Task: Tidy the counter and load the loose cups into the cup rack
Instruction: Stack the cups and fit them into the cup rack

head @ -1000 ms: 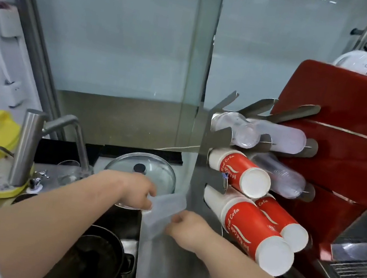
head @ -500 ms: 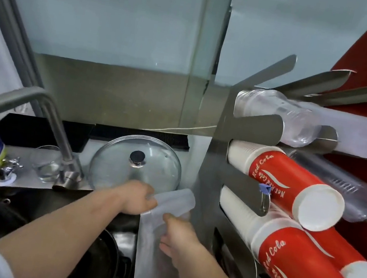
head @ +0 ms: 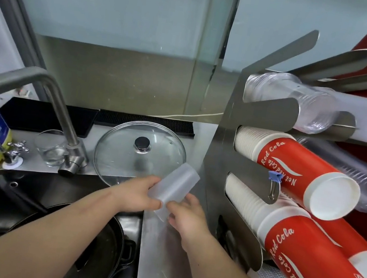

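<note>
Beside the sink (head: 22, 197), both hands (head: 139, 194) now grip the frosted cup (head: 174, 188) raised higher, tilted

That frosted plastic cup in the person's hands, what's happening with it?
A person holds a frosted translucent plastic cup tilted over the steel counter, left hand gripping one side, right hand the other. Beside it stands the steel cup rack, loaded with red paper cups and clear ones. The cup isn't racked yet.

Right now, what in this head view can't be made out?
- Frosted cup: one or a nested stack, unclear; both hands cover its lower part.
- Right hand fingertips: hidden behind the cup.
- Cup rack right side: cut off by the frame edge.
- Pan contents: too dark.
</note>
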{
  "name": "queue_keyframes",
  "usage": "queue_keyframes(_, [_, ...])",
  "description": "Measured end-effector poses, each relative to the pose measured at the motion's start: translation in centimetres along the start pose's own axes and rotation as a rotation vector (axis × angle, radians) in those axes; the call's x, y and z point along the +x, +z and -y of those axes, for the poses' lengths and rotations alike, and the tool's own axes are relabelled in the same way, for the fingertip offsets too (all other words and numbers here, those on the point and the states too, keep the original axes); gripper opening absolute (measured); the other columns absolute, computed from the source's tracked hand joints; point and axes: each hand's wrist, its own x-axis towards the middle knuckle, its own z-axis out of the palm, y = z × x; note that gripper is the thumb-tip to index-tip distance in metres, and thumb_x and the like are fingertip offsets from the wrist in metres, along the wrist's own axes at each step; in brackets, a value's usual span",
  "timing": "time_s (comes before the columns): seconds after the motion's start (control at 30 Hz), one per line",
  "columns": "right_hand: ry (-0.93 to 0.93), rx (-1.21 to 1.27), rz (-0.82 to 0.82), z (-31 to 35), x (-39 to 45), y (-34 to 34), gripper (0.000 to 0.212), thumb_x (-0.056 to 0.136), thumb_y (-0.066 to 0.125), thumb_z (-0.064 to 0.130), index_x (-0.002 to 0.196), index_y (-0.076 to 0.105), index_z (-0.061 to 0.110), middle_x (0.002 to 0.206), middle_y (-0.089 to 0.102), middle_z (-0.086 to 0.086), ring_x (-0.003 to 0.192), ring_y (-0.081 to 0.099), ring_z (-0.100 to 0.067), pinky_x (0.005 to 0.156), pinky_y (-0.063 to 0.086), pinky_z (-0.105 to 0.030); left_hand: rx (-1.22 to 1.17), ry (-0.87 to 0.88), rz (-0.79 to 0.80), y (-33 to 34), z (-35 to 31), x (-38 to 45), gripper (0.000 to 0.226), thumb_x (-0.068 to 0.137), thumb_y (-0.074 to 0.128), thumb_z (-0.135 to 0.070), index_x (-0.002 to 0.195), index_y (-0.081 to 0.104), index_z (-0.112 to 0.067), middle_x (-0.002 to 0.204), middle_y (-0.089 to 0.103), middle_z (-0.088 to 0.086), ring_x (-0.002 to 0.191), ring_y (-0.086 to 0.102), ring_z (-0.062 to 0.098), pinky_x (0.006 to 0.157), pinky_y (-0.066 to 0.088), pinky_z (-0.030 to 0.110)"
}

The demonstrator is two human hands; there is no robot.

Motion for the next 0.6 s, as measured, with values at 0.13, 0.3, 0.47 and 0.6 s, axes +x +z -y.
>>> queue_keyframes(0.13, [-0.215, -0.4, -0.027, -0.7, -1.6, -0.4, 0.056, 0.077, 0.066, 0.0, 0.125, 0.048, 0.022, 0.118, 0.064, 0.003, 0.103, 0.065, -0.014, 0.088, 0.055, -0.031, -0.088, 0.006, 0.016, 1.3, 0.8, -1.5, 0.08, 0.059, 0.075, -0.032, 0.133, 0.046, -0.025, 0.117, 0.064, -0.009, 0.106, 0.064, 0.008, 0.094, 0.054, 0.035])
queue_keyframes(0.3, [-0.302, -0.721, -0.028, -2.2, -3.4, -1.4, 0.052, 0.075, 0.067, 0.01, 0.123, 0.05, 0.019, 0.119, 0.061, 0.002, 0.106, 0.061, -0.014, 0.092, 0.051, -0.029, -0.093, 0.051, 0.013, 3.6, 0.8, -3.0, 0.064, 0.068, 0.073, -0.015, 0.125, 0.047, -0.029, 0.104, 0.064, -0.012, 0.091, 0.063, 0.003, 0.073, 0.05, 0.018])
queue_keyframes(0.47, [-0.314, -0.8, -0.025, -3.2, -3.0, -1.9, 0.053, 0.077, 0.068, 0.014, 0.126, 0.05, 0.019, 0.121, 0.057, 0.0, 0.108, 0.059, -0.017, 0.092, 0.049, -0.027, -0.121, 0.049, -0.01, 4.8, 1.5, -3.1, 0.083, 0.064, 0.073, -0.023, 0.138, 0.037, -0.03, 0.112, 0.06, -0.011, 0.099, 0.061, 0.007, 0.075, 0.049, 0.019])
queue_keyframes(0.6, [-0.325, -0.863, -0.03, -3.8, -2.5, -2.0, 0.05, 0.077, 0.069, 0.018, 0.124, 0.053, 0.018, 0.119, 0.06, -0.002, 0.107, 0.061, -0.019, 0.091, 0.051, -0.031, -0.112, 0.059, -0.034, 5.4, 2.4, -3.1, 0.095, 0.059, 0.072, -0.035, 0.144, 0.031, -0.032, 0.124, 0.059, -0.01, 0.112, 0.06, 0.009, 0.093, 0.054, 0.034])
